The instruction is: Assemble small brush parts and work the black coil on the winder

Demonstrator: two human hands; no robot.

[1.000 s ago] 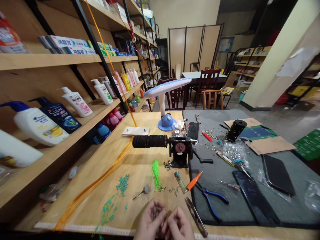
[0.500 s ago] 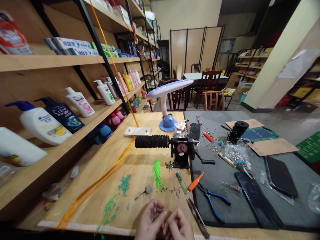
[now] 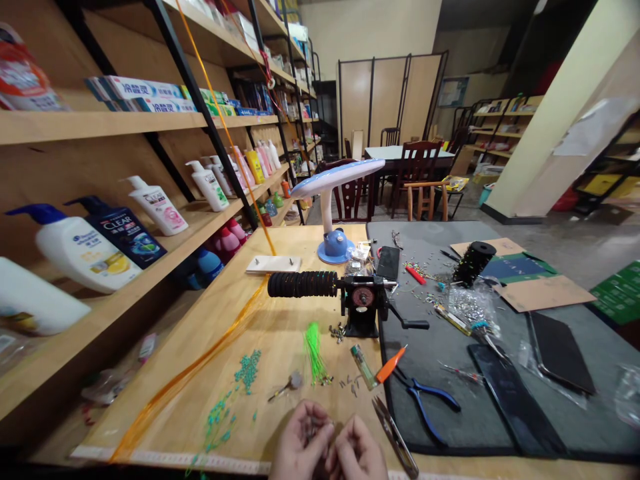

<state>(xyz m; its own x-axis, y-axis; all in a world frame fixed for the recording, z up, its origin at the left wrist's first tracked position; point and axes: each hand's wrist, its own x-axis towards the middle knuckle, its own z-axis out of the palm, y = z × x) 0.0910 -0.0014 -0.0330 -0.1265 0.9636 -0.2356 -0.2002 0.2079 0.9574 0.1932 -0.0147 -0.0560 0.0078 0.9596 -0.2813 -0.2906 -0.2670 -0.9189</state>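
Observation:
At the table's front edge my left hand (image 3: 301, 441) is closed, fingertips pinched on something too small to make out. Just beside it, my right hand (image 3: 358, 448) is also closed in a pinch, its fingertips close to the left ones; what it holds is hidden. Right of it lie metal thread snips (image 3: 395, 437). Ahead of my hands are small metal pins (image 3: 350, 385), a bunch of bright green strands (image 3: 315, 355) and a small round-headed tool (image 3: 286, 386). Turquoise beads (image 3: 247, 371) lie to the left, some on green thread.
A black hand-crank winder (image 3: 362, 303) carries a row of black spools (image 3: 303, 284). Orange thread (image 3: 200, 363) runs across the left side. Blue-handled pliers (image 3: 430, 393) rest on the grey mat (image 3: 425, 427). A blue lamp (image 3: 336, 247) stands behind; shelves (image 3: 100, 127) line the left.
My hands stay pinched together in nearly the same place. The view has shifted very slightly; nothing on the table has visibly moved.

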